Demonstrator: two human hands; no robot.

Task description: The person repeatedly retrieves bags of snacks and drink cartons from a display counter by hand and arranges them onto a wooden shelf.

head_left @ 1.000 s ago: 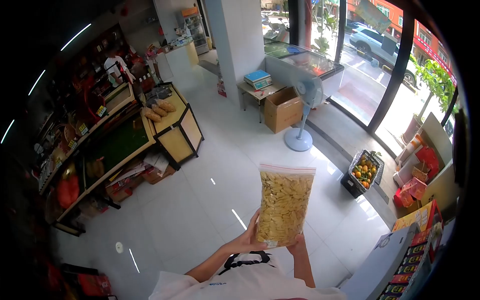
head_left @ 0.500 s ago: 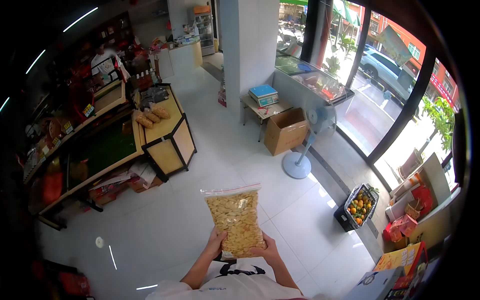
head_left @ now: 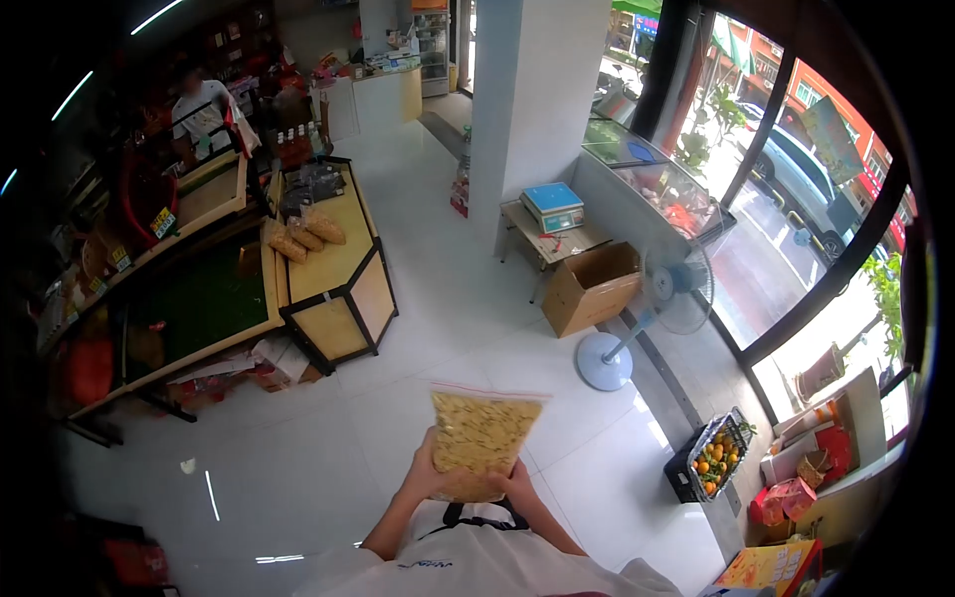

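A clear zip bag (head_left: 481,430) full of flat, pale yellow pieces is held upright in front of my body, its red-lined seal at the top. My left hand (head_left: 425,470) grips the bag's lower left side. On the lower right, my right hand (head_left: 515,484) has its fingers against the bag. Both hands are closed on it, and some fingers are hidden behind the bag.
Left, a wooden display stand (head_left: 328,328) bears several filled bags (head_left: 303,237). A scale (head_left: 552,207) sits on a small table, beside a cardboard box (head_left: 592,291) and a fan (head_left: 604,362). Right stands a fruit crate (head_left: 711,456). A person (head_left: 202,114) is at the back left.
The bag and both hands have moved lower and leftward in view since the first frame, and the bag appears shorter. The view has turned, so the stand, box and fan sit differently.
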